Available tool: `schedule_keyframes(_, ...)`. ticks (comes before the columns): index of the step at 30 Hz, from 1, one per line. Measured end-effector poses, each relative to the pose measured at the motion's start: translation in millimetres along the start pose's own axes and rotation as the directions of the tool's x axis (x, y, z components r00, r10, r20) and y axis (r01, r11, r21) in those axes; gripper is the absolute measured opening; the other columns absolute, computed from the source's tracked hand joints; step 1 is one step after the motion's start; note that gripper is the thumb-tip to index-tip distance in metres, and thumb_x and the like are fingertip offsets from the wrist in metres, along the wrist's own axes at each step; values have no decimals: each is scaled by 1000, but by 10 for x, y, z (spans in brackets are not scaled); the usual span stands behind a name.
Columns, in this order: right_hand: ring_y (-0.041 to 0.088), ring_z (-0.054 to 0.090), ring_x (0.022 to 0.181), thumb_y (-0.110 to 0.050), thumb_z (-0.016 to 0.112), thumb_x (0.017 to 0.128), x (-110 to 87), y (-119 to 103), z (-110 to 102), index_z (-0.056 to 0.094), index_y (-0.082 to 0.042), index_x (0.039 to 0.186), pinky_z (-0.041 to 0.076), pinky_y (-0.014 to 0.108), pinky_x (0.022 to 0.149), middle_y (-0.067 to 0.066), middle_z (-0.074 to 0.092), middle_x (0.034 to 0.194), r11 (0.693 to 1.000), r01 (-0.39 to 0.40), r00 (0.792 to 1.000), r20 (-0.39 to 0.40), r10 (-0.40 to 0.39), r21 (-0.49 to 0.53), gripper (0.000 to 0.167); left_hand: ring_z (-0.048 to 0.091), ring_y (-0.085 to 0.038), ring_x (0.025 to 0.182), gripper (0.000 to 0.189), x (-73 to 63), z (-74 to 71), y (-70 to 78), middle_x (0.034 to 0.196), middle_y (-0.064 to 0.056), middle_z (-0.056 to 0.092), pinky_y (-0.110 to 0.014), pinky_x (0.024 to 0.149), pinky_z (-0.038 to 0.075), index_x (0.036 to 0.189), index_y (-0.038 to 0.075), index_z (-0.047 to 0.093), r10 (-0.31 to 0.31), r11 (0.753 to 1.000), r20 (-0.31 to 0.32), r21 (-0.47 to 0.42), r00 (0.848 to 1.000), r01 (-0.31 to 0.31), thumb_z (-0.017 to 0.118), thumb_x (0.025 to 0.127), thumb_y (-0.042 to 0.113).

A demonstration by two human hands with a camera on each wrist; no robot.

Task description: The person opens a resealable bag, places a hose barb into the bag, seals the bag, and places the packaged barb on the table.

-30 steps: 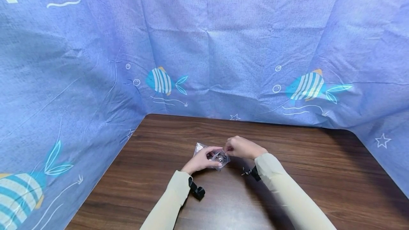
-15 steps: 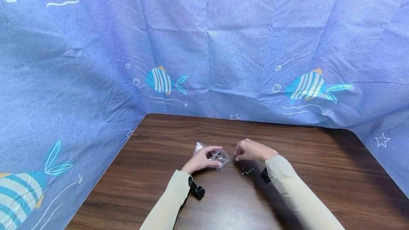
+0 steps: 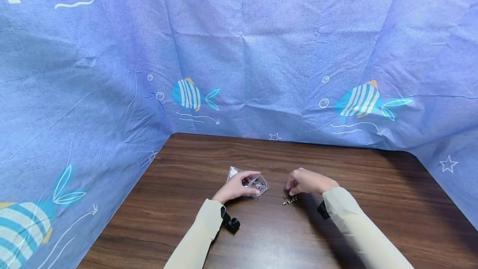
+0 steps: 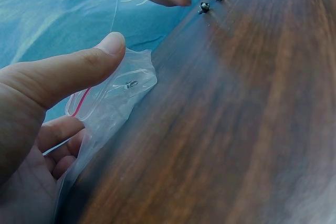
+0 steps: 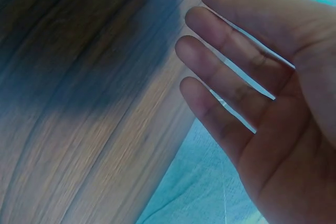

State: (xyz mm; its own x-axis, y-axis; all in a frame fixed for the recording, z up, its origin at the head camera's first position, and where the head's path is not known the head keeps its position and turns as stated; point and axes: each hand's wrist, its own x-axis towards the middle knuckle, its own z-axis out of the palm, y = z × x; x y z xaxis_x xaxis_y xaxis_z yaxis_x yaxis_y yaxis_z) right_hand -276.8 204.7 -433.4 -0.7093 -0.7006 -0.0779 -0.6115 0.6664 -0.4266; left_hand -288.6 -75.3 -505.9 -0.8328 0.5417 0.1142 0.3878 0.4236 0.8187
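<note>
My left hand (image 3: 236, 187) holds a clear zip bag (image 3: 263, 183) on the table, its mouth spread towards the right. In the left wrist view the thumb lies along the bag's (image 4: 118, 103) opening, beside a red zip line, and a small metal piece shows inside. Several small, shiny, screw-like metal pieces (image 3: 289, 201) lie loose to the right of the bag. Just above them is my right hand (image 3: 307, 181), fingers pointing down. The right wrist view shows its fingers (image 5: 210, 61) loosely extended, with nothing seen between them; the index finger is mostly hidden.
The dark wood-grain table (image 3: 186, 227) extends around both hands. A blue fish-print cloth (image 3: 261, 53) hangs behind it and along its left side. A black wrist camera (image 3: 230, 223) sits under the left cuff.
My right hand has moved from the bag's mouth to the right and towards me, over the loose metal pieces. The left hand and the bag have stayed in place.
</note>
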Motion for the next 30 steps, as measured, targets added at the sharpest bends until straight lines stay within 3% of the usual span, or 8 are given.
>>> schedule_keyframes(12, 0, 53, 68, -1, 79, 69, -144, 16, 37, 72, -9, 81, 46, 19, 62, -5, 64, 77, 1000, -25, 999, 45, 24, 13, 16, 53, -13, 100, 61, -1, 1, 1, 126, -2, 62, -27, 88, 44, 136, 15, 55, 3, 1000, -4, -3, 1000, -3, 79, 80, 27)
schedule_keyframes(20, 4, 55, 69, 0, 80, 67, -178, 44, 85, 69, -8, 78, 47, 19, 63, -3, 63, 77, 999, 46, 999, 13, -46, -1, 18, 54, -25, 103, 61, -9, 20, 13, 127, -9, 61, -40, 90, 45, 136, 8, 54, 17, 999, -9, -36, 1000, -18, 78, 81, 18)
schedule_keyframes(23, 3, 54, 67, 0, 80, 67, -183, 61, 102, 68, -9, 76, 46, 18, 62, -4, 62, 75, 998, 68, 998, 3, -68, -15, 18, 54, -32, 104, 60, -48, -15, 146, 128, -16, 60, -47, 92, 44, 136, 2, 52, 26, 999, 1, -39, 1000, -26, 76, 82, 13)
schedule_keyframes(27, -1, 51, 66, -2, 80, 68, -192, 79, 117, 67, -11, 75, 45, 18, 61, -6, 61, 73, 995, 82, 996, -16, -83, -52, 17, 54, -36, 104, 58, -130, -99, 382, 128, -20, 59, -47, 91, 44, 134, -3, 52, 32, 999, 17, -43, 999, -31, 75, 83, 10)
schedule_keyframes(30, -2, 51, 66, -3, 80, 70, -207, 85, 123, 67, -11, 73, 45, 18, 61, -7, 61, 75, 994, 87, 996, -21, -89, -70, 16, 54, -36, 104, 57, -156, -119, 440, 129, -21, 59, -47, 92, 44, 134, -3, 52, 37, 998, 21, -49, 999, -36, 74, 83, 10)
